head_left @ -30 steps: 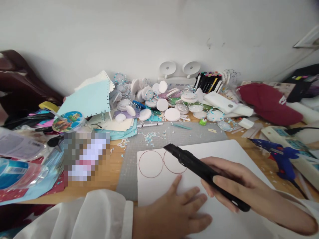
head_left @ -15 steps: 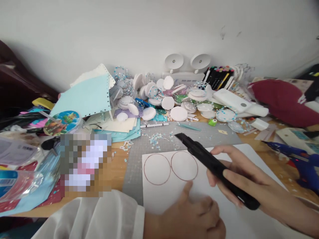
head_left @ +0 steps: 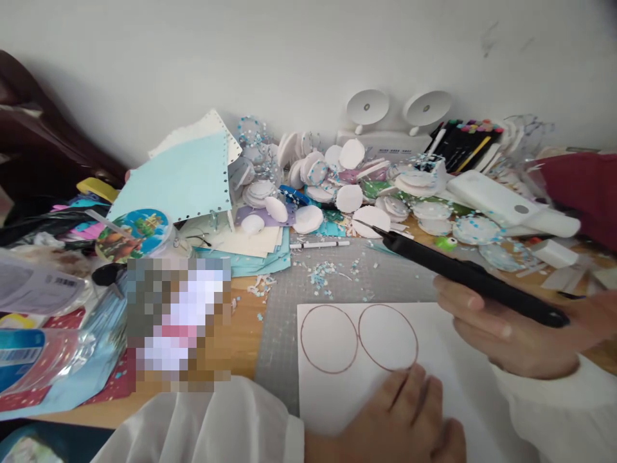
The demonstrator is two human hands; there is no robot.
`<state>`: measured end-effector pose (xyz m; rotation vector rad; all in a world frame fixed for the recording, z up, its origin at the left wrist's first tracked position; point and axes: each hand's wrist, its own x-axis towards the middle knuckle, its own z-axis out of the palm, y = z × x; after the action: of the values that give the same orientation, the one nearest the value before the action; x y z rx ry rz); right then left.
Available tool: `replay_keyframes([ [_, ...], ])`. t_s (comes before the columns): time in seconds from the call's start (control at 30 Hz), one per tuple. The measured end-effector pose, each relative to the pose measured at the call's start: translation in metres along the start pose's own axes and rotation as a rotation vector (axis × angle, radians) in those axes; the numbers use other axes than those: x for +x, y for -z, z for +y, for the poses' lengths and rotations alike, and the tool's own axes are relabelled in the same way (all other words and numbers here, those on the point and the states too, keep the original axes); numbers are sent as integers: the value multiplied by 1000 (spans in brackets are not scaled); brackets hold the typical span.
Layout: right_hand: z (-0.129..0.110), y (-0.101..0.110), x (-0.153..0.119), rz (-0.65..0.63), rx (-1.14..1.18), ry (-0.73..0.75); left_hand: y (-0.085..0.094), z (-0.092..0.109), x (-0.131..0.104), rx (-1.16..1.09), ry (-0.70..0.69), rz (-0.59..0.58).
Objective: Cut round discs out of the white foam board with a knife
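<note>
My right hand [head_left: 520, 334] grips a black utility knife [head_left: 463, 273] in the air above the right part of a white paper sheet [head_left: 337, 405]. The narrow blade [head_left: 369, 226] points up and to the left, apart from the paper. Two touching circles drawn in brown line fill the sheet's upper left: a left circle [head_left: 329, 372] and a right circle [head_left: 385, 307]. Laid on the sheet just below the right circle is my left hand [head_left: 400, 418], its fingers stretched out and holding nothing. The bottom edge cuts off part of it.
A grey cutting mat [head_left: 279, 347] strewn with paper bits [head_left: 325, 273] lies under the sheet. Behind it are piled white discs [head_left: 308, 220], a white pen [head_left: 319, 244] and markers [head_left: 463, 145]. Blue paper [head_left: 178, 180], a tub [head_left: 135, 235] and a plastic bottle [head_left: 53, 354] crowd the left.
My right hand has lifted and rolled the knife, so the blade shows nearly edge-on. My left fingers have straightened onto the paper. The view has swung left, shifting the whole scene rightward.
</note>
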<state>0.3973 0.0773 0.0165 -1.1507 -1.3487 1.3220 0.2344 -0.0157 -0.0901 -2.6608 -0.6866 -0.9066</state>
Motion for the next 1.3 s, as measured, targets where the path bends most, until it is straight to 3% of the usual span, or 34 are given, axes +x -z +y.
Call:
replay_keyframes([
  [0.13, 8, -7, 1, -19, 397, -126, -3, 1, 0, -20, 11, 14],
  [0.23, 13, -1, 0, -7, 448, -195, -8, 5, -3, -52, 51, 32],
  [0.5, 29, 6, 16, 128, 666, -320, -13, 6, -9, -40, -41, -68],
  [0.7, 53, -17, 29, -78, 807, -541, -10, 7, -10, -37, -60, -133],
  [0.8, 65, -26, 35, -122, 874, -527, -7, 6, -11, -87, -51, -123],
  [0.97, 76, -25, 41, -30, 903, -357, 0, -1, -7, -76, -113, -196],
  [1.07, 75, -24, 40, -44, 892, -384, 19, -10, 0, -104, -71, -234],
  [1.17, 72, -26, 40, -58, 895, -456, 60, -34, -1, -282, 86, -262],
  [1.23, 71, -28, 40, -58, 913, -509, 94, -61, -14, -381, 351, -292],
  [1.3, 71, -29, 40, -57, 939, -539, 123, -96, -36, -224, 654, -256],
])
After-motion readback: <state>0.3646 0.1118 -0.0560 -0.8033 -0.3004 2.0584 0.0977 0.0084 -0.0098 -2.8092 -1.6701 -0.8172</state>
